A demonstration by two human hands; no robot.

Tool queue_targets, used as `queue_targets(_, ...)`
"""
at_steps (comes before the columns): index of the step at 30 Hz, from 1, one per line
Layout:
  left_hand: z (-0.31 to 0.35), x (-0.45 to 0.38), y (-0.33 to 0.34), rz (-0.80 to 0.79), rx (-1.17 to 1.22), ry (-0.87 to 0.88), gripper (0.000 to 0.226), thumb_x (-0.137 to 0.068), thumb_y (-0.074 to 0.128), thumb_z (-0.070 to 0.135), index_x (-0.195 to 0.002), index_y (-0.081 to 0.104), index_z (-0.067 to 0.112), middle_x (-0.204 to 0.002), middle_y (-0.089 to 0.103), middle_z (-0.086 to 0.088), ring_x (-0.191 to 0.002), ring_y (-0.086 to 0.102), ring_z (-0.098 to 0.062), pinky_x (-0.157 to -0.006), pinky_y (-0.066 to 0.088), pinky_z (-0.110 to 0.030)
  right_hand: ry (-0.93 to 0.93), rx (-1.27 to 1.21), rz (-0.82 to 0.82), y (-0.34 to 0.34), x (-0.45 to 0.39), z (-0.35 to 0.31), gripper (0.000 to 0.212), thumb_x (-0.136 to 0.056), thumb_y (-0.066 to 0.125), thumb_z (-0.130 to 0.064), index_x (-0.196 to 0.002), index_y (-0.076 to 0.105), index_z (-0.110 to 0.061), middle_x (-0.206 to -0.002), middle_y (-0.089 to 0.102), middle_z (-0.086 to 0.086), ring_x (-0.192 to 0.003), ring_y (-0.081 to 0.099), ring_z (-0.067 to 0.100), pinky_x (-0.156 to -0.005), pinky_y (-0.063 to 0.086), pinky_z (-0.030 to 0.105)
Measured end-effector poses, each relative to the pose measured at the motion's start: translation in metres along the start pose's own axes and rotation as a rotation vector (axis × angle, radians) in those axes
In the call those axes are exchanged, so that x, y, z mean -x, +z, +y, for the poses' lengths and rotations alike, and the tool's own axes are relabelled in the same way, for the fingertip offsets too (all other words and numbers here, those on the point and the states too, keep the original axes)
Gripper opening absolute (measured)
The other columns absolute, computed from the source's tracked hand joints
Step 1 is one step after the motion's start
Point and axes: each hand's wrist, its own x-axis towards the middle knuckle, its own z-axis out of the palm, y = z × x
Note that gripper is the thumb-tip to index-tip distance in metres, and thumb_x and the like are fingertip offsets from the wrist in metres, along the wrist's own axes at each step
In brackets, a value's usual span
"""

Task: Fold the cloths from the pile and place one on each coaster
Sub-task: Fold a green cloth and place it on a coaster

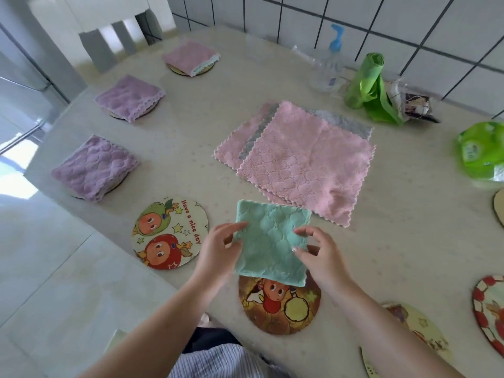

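A folded teal cloth (270, 241) is held just above the table, over the top edge of a brown cartoon coaster (281, 306). My left hand (218, 249) pinches its left edge, and my right hand (319, 252) pinches its right edge. The pile of unfolded pink and grey cloths (302, 159) lies flat behind it. A bare apple-print coaster (170, 233) sits to the left. Three coasters along the left edge each carry a folded purple or pink cloth (94, 167) (131, 98) (191, 57).
More bare coasters lie at the right front (417, 331) (491, 304) and right edge (499, 208). A clear pump bottle (328, 64), a green bag roll (368, 85) and a green packet (482, 154) stand along the tiled wall. The table's left edge drops to the floor.
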Motion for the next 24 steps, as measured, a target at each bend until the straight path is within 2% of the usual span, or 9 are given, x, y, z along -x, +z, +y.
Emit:
queue_targets(3,-0.011,-0.012,-0.054,-0.011,-0.024,0.015,0.042,-0.089,0.049,0.003,-0.11,0.061,0.037,-0.117,0.053,0.011,-0.099,0.055,-0.006,-0.07,0.052,-0.015,0.094,-0.068,-0.055,0.044,0.008,-0.024,0.028,-0.084,0.065,-0.017,-0.096,0.059,-0.041,-0.105,0.06,-0.014,-0.081,0.063,0.018,-0.068,0.054,0.029)
queue_targets(5,-0.022,-0.024,-0.092,-0.008,-0.078,0.036,0.044,-0.087,0.05,-0.001,-0.107,0.063,0.036,-0.115,0.055,0.011,-0.103,0.055,-0.009,-0.081,0.051,-0.018,0.156,-0.077,-0.075,0.08,0.008,-0.038,0.026,-0.084,0.066,-0.021,-0.099,0.06,-0.042,-0.104,0.061,-0.012,-0.083,0.062,0.007,-0.068,0.052,0.022)
queue_targets(7,-0.033,-0.039,-0.125,-0.027,-0.155,0.057,0.045,-0.085,0.05,-0.005,-0.108,0.065,0.03,-0.114,0.055,0.01,-0.106,0.055,-0.012,-0.092,0.046,-0.024,0.184,-0.1,-0.074,0.116,0.004,-0.048,0.026,-0.083,0.066,-0.021,-0.099,0.061,-0.042,-0.105,0.061,-0.012,-0.086,0.062,0.004,-0.073,0.053,0.023)
queue_targets(11,-0.055,-0.069,-0.171,-0.101,-0.208,0.115,0.041,-0.084,0.048,-0.011,-0.109,0.066,0.015,-0.112,0.053,0.008,-0.101,0.056,-0.008,-0.08,0.038,-0.002,0.165,-0.117,-0.037,0.172,-0.002,-0.065,0.033,-0.084,0.064,-0.012,-0.097,0.06,-0.042,-0.114,0.06,-0.01,-0.099,0.058,0.002,-0.084,0.05,0.022)
queue_targets(14,-0.067,-0.086,-0.189,-0.185,-0.301,0.188,0.042,-0.083,0.048,-0.01,-0.113,0.065,0.015,-0.113,0.051,0.008,-0.099,0.051,-0.005,-0.079,0.033,0.004,0.146,-0.039,0.01,0.194,-0.004,-0.071,0.035,-0.084,0.063,-0.01,-0.107,0.058,-0.036,-0.118,0.052,-0.01,-0.108,0.053,0.005,-0.094,0.046,0.025)
queue_targets(16,-0.074,-0.094,-0.197,-0.238,-0.351,0.225,0.043,-0.082,0.047,-0.009,-0.116,0.064,0.013,-0.114,0.05,0.006,-0.103,0.05,-0.008,-0.079,0.03,0.005,0.158,0.012,0.012,0.203,-0.004,-0.072,0.038,-0.084,0.063,-0.01,-0.111,0.056,-0.036,-0.12,0.049,-0.008,-0.105,0.055,0.008,-0.093,0.047,0.029)
queue_targets(18,-0.081,-0.099,-0.201,-0.288,-0.364,0.245,0.044,-0.082,0.048,-0.008,-0.117,0.063,0.013,-0.116,0.05,0.003,-0.105,0.051,-0.01,-0.082,0.031,0.003,0.157,0.043,0.02,0.21,-0.002,-0.072,0.041,-0.084,0.063,-0.009,-0.112,0.054,-0.038,-0.125,0.047,-0.005,-0.1,0.056,0.007,-0.093,0.048,0.03)
queue_targets(22,-0.093,-0.104,-0.203,-0.354,-0.346,0.24,0.042,-0.082,0.052,-0.007,-0.118,0.062,0.014,-0.117,0.048,0.002,-0.109,0.053,-0.016,-0.094,0.039,-0.019,0.131,0.161,0.035,0.213,0.003,-0.071,0.046,-0.086,0.06,-0.008,-0.126,0.052,-0.03,-0.133,0.036,-0.007,-0.11,0.041,0.0,-0.101,0.038,0.019)
queue_targets(24,-0.096,-0.103,-0.204,-0.339,-0.379,0.306,0.044,-0.081,0.055,-0.006,-0.119,0.061,0.014,-0.119,0.047,0.001,-0.113,0.051,-0.02,-0.097,0.041,-0.027,0.121,0.189,0.066,0.214,0.004,-0.073,0.048,-0.086,0.058,-0.007,-0.129,0.05,-0.028,-0.138,0.034,-0.005,-0.112,0.037,-0.001,-0.1,0.034,0.015)
